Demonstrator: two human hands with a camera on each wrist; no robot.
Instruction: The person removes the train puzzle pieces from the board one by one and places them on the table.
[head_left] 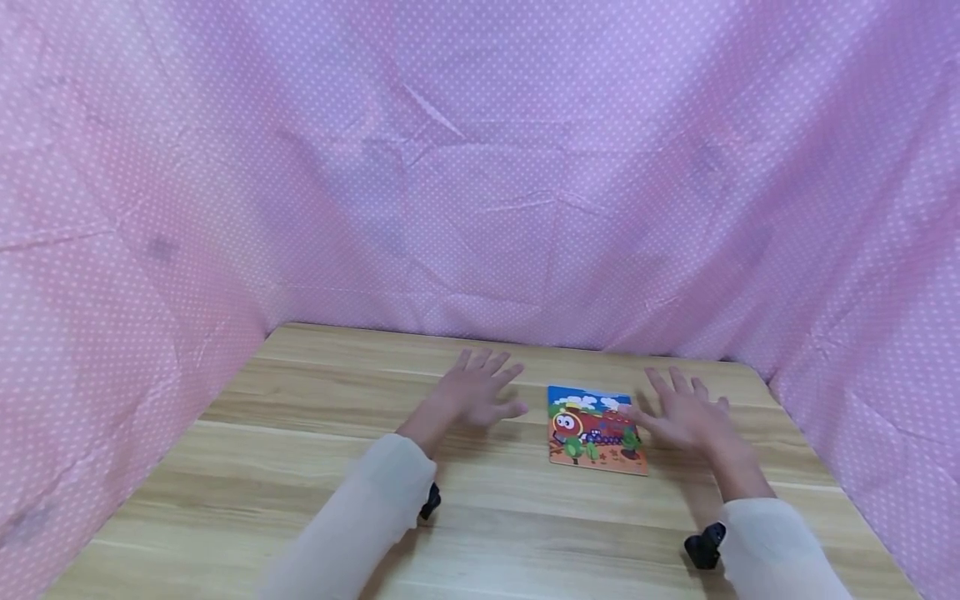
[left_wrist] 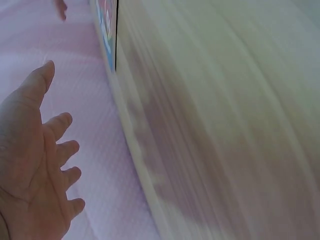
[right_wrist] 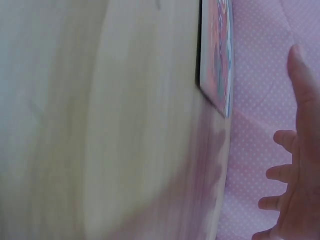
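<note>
A square picture board (head_left: 592, 429) with a cartoon red train, blue sky and green plants lies flat on the wooden table. To its left my left hand (head_left: 476, 392) hovers with fingers spread, holding nothing. My right hand (head_left: 686, 417) is raised at the board's right side, its thumb overlapping that edge in the head view. In the left wrist view the left palm (left_wrist: 35, 165) faces sideways above the table, and a corner of the picture board (left_wrist: 107, 30) shows at the top. The right wrist view shows the board's thin edge (right_wrist: 217, 55) beside the spread right hand (right_wrist: 300, 150).
The light wooden table (head_left: 300, 433) is bounded at the back and sides by a pink dotted cloth (head_left: 480, 208). A small black device (head_left: 705, 546) sits at the right wrist, and another black device (head_left: 430, 502) at the left.
</note>
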